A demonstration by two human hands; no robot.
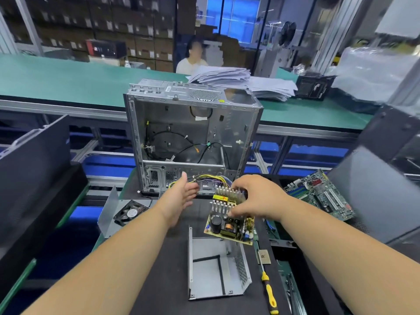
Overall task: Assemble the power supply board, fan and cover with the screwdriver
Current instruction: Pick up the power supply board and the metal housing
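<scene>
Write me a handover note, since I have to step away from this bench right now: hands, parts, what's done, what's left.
Right hand: grips the power supply board from above, holding it over the mat just beyond the open metal housing.
Left hand: open, holds nothing, reaching toward the board's wire bundle.
Fan: loose on the left beside the bent metal cover.
Screwdriver: lying untouched right of the housing.
Done: nothing fastened yet.
Left: seat board in housing, add fan, fit cover, drive screws.

We saw a yellow-and-black screwdriver point(269, 292), a yellow board point(229, 221) with silver fins, a black fan point(130, 212), a grey metal cover point(218, 269) and a green motherboard point(320, 194).
</scene>
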